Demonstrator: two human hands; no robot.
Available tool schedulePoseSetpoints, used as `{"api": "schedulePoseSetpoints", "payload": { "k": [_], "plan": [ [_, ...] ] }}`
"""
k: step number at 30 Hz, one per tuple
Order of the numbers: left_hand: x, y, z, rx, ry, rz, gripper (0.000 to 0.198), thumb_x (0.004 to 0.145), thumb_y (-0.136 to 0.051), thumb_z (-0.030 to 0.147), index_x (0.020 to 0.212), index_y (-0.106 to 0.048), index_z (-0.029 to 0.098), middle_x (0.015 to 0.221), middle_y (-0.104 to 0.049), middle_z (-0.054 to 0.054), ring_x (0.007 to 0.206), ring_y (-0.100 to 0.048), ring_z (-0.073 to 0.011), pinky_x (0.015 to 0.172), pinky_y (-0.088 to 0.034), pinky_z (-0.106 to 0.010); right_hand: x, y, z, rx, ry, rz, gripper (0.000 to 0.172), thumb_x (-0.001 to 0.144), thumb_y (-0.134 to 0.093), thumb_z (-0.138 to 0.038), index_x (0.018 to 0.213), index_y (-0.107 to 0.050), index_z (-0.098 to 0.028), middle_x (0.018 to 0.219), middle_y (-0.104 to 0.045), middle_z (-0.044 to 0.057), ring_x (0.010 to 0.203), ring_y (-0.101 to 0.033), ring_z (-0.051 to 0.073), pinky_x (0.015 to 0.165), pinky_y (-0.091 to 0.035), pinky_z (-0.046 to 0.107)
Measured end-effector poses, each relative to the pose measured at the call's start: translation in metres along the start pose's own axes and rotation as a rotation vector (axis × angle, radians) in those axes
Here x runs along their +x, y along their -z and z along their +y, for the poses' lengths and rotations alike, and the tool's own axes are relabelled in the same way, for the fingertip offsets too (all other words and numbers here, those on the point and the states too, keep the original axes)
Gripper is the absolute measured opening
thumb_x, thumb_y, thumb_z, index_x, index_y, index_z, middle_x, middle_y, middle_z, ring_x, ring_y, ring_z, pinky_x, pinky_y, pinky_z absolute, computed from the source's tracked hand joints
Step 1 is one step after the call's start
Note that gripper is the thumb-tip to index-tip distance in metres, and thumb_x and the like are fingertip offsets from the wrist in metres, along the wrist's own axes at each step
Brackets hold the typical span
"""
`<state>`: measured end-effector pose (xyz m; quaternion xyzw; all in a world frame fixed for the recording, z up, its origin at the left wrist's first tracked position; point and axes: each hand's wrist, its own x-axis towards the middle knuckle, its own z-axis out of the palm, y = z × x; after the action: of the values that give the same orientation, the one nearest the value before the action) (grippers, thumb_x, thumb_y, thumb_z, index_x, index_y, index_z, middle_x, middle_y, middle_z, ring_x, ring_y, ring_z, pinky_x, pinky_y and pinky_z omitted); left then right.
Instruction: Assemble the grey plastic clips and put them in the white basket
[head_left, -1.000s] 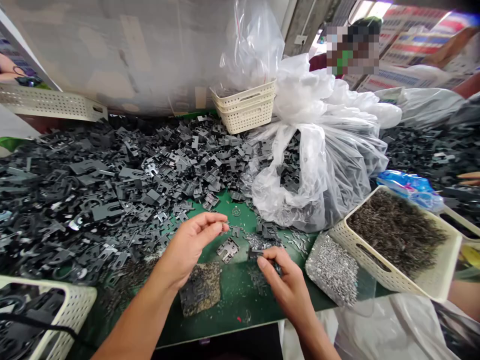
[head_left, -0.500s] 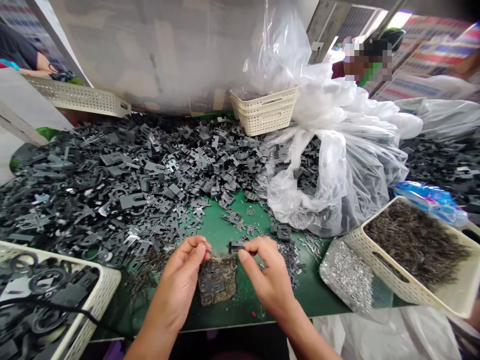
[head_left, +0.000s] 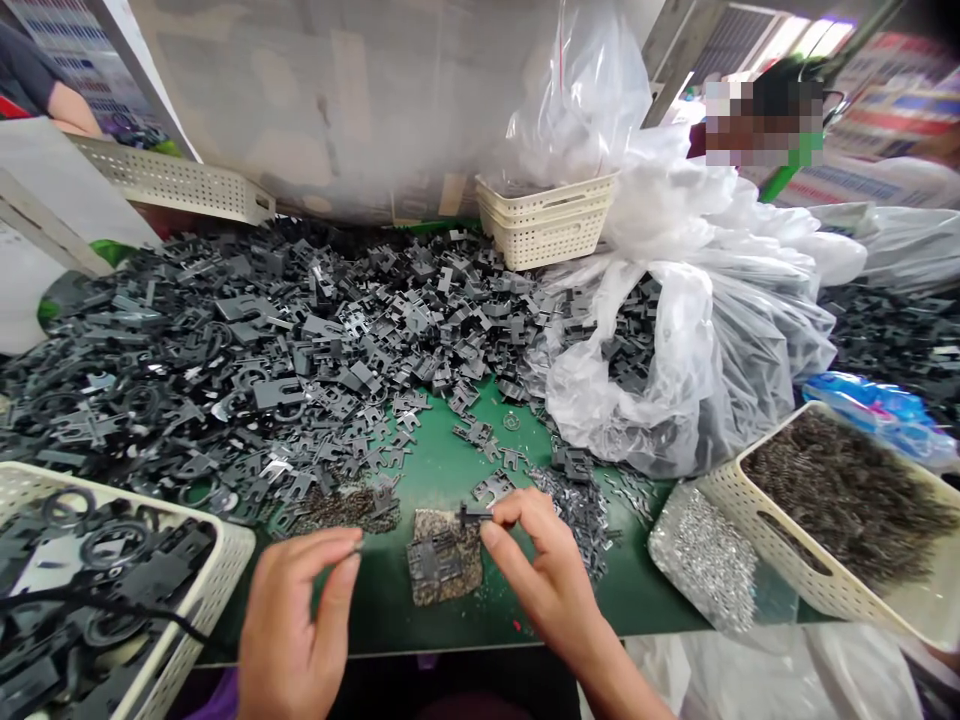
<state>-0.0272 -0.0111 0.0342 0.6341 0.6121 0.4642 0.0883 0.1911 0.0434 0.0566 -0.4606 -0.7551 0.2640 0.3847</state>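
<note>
Hands apart here! The right hand (head_left: 547,572) pinches a small black plastic clip (head_left: 474,515) right above the speckled mat (head_left: 444,556), and the left hand (head_left: 296,625) curls beside that mat, holding something or nothing, can't tell.

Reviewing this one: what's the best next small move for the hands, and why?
Probably bring the left hand across to the small dark plastic piece pinched in the right hand: the left fingertips are drawn together but apart from it, and the piece sits just above the speckled patch.

anything in the left hand (head_left: 296,625) too small to tell, its wrist cut off below
</note>
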Motion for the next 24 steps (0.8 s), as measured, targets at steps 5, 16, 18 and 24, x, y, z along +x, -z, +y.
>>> {"api": "schedulePoseSetpoints", "payload": {
  "k": [5, 16, 18, 24],
  "plan": [
    [-0.028, 0.012, -0.02, 0.277, -0.2, -0.165, 0.013, 0.088, -0.053, 0.022, 0.099, -0.059, 0.023, 0.087, -0.071, -0.001, 0.08, -0.062, -0.018, 0.079, -0.039, -0.032, -0.002, -0.006, 0.005, 0.017, 0.0, -0.035, 0.012, 0.091, -0.051, -0.018, 0.08, -0.048, -0.022, 0.074, -0.055, -0.002, 0.072, -0.049, 0.015, 0.071, -0.034, 0.029],
    [-0.055, 0.006, -0.027, 0.282, -0.117, -0.057, 0.01, 0.089, -0.053, 0.021, 0.097, -0.058, 0.021, 0.087, -0.07, -0.004, 0.085, -0.06, -0.0195, 0.08, -0.04, -0.034, -0.003, -0.013, -0.002, 0.026, 0.025, -0.11, 0.011, 0.092, -0.051, -0.018, 0.082, -0.048, -0.022, 0.073, -0.055, -0.003, 0.072, -0.049, 0.015, 0.072, -0.034, 0.03],
    [-0.062, 0.004, -0.029, 0.291, -0.124, -0.034, 0.011, 0.088, -0.053, 0.02, 0.098, -0.058, 0.021, 0.087, -0.071, -0.004, 0.084, -0.061, -0.0199, 0.083, -0.039, -0.036, -0.005, -0.015, -0.002, 0.039, 0.017, -0.12, 0.01, 0.092, -0.051, -0.018, 0.082, -0.048, -0.021, 0.074, -0.055, -0.002, 0.073, -0.049, 0.015, 0.073, -0.034, 0.031],
    [-0.078, 0.001, -0.034, 0.343, -0.142, -0.054, 0.01, 0.087, -0.055, 0.023, 0.095, -0.06, 0.025, 0.088, -0.073, -0.002, 0.081, -0.062, -0.0194, 0.085, -0.036, -0.038, -0.006, -0.019, -0.003, 0.031, 0.019, -0.136, 0.012, 0.092, -0.049, -0.02, 0.08, -0.049, -0.021, 0.072, -0.054, -0.002, 0.071, -0.049, 0.015, 0.071, -0.034, 0.031]
  ]
}}
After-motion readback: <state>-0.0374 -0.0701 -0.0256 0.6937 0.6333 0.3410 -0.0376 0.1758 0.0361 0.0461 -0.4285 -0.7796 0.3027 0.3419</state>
